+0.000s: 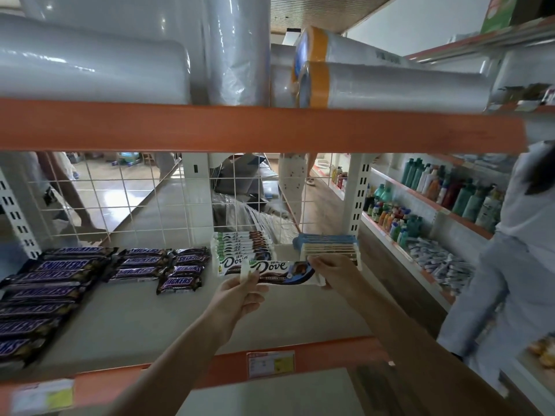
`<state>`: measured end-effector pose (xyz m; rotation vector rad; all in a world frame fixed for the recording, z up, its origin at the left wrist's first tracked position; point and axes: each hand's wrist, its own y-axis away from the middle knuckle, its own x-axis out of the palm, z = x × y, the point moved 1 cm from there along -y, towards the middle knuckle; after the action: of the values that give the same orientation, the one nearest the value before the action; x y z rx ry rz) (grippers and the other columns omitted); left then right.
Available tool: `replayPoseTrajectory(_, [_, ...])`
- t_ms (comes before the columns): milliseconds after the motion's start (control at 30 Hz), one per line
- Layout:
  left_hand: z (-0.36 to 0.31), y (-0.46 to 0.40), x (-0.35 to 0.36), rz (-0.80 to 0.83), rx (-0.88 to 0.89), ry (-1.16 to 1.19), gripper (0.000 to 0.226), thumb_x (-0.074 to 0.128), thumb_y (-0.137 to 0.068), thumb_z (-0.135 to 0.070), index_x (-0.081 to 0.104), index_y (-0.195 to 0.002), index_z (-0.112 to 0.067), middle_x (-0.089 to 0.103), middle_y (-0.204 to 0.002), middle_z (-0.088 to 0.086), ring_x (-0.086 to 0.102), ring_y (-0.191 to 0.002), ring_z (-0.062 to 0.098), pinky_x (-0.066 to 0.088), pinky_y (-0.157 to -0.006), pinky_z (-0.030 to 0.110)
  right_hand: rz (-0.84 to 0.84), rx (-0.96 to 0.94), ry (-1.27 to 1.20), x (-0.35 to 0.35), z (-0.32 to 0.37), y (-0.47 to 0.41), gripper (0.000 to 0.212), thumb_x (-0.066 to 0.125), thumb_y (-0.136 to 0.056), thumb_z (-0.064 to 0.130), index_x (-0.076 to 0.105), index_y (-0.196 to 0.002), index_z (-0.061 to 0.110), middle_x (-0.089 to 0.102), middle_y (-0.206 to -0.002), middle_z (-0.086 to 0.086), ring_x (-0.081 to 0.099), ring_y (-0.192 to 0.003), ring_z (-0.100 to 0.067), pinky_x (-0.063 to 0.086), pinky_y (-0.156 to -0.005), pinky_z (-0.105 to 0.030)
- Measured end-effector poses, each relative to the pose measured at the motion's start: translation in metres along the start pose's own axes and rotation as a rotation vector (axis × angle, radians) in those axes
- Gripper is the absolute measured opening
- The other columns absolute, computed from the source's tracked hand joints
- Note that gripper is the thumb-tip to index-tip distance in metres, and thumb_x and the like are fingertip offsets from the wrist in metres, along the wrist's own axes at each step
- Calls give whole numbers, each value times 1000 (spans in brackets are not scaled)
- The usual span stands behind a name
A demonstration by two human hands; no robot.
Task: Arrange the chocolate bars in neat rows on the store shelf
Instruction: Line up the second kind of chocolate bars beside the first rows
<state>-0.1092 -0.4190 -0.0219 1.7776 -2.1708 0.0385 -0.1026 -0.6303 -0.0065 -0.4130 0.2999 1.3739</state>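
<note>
A: Nearest the camera, the two forearms are reaching in over the orange front lip (330, 352) of the shelf (144, 319), and between them the person is holding one Dove bar (280, 272) level, just above the shelf floor.

B: How are the hands gripping it?

A: The left hand (240, 291) is pinching the bar's left end between thumb and curled fingers; the right hand (335, 273) is pinching the right end the same way. Both grips are closing on the wrapper, nothing else.

B: And how far along is the arranging looking?

A: Partly done, by the look of it. Just behind the held bar, a Dove stack (241, 246) is already sitting in a tidy overlapping row. To the left of that stack, the Snickers bars (90, 271) are lying in several columns, the nearer ones looking fairly straight, the far-left ones fanning toward the shelf front. To the right of the stack, a blue-edged box of bars (327, 249) is resting against the wire grid back (135, 205).

B: So the held bar is heading where?

A: Probably onto the front of the Dove stack, which it is nearly touching.

B: Is there room for moving?

A: Forward of the Dove stack, bare shelf floor is running all the way to the front lip. Above, the upper orange beam (270, 127) is hanging well clear of the hands. The box is sitting just behind the right hand, so that side is looking tight.
</note>
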Motion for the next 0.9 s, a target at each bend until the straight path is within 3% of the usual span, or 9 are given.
replayPoseTrajectory(233, [-1, 7, -20, -56, 56, -121, 16, 68, -82, -21, 71, -79, -6, 71, -71, 1, 59, -56, 4, 48, -59, 16, -98, -134, -26, 3, 3, 4, 21, 56, -92, 15, 71, -91, 1, 66, -83, -9, 54, -69, -7, 39, -59, -9])
replayPoseTrajectory(367, [-3, 10, -28, -117, 126, -148, 15, 69, -81, -12, 72, -66, -9, 70, -65, 2, 57, -52, 3, 48, -58, 15, -105, -214, 23, 11, 9, 4, 20, 59, -90, 15, 73, -90, 0, 69, -84, -12, 56, -73, -10, 40, -64, -12])
replayPoseTrajectory(533, [-5, 14, -36, -148, 176, -106, 23, 67, -80, -4, 70, -58, -9, 69, -59, 3, 55, -45, 2, 46, -52, 13, -94, -230, 19, 22, 10, 3, 17, 62, -88, 16, 74, -95, 5, 69, -80, -5, 58, -71, -10, 41, -58, -8])
replayPoseTrajectory(700, [-4, 13, -42, -168, 191, -133, 16, 67, -80, -5, 69, -64, -6, 69, -58, 1, 55, -44, 2, 46, -50, 12, -86, -191, 34, 29, 10, 0, 19, 62, -88, 17, 73, -98, 5, 62, -68, 12, 57, -56, 8, 40, -52, -6])
replayPoseTrajectory(900, [-5, 6, -50, -207, 220, -202, 24, 69, -78, -6, 70, -57, -15, 69, -55, -2, 57, -44, 1, 47, -54, 15, -99, -131, 15, 37, 9, -3, 19, 63, -87, 20, 72, -95, 4, 61, -65, 7, 53, -52, -4, 42, -45, -11])
